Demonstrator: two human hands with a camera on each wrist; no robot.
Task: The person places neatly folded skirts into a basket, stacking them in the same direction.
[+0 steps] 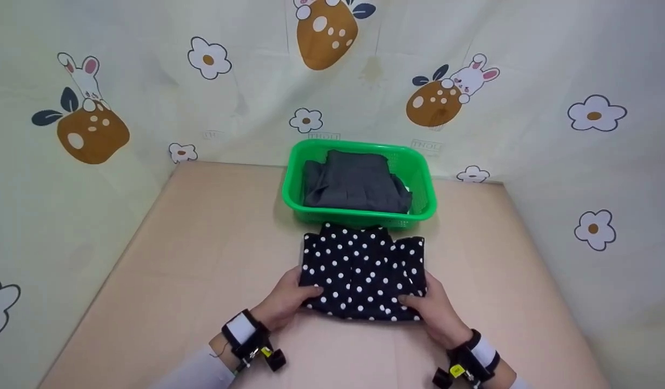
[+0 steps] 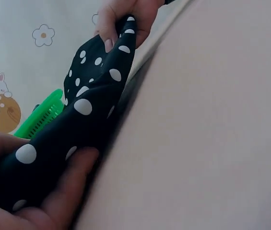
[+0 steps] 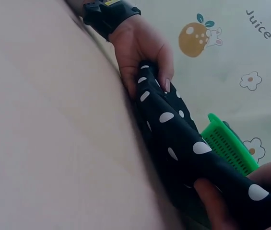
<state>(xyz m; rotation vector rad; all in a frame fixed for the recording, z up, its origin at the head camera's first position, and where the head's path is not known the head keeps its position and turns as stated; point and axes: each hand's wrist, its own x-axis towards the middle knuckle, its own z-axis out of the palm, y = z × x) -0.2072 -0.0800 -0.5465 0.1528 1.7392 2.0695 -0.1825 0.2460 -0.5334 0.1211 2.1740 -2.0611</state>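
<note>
A black garment with white polka dots (image 1: pixel 359 270) is held folded in front of the basket. My left hand (image 1: pixel 288 298) grips its left side, thumb on top and fingers underneath. At the opposite side my right hand (image 1: pixel 436 310) holds it the same way. Seen from the left wrist, the near edge of the polka-dot cloth (image 2: pixel 92 105) is a folded layer with the left fingers (image 2: pixel 70 187) beneath it. The right wrist view shows the right fingers (image 3: pixel 212 201) under the cloth (image 3: pixel 183 129).
Just behind the garment stands a green plastic basket (image 1: pixel 359 219) holding folded dark grey clothing (image 1: pixel 359 181). The tabletop (image 1: pixel 203 243) has a pale peach cover. Printed curtains (image 1: pixel 246 97) with flowers and rabbits enclose the back and sides.
</note>
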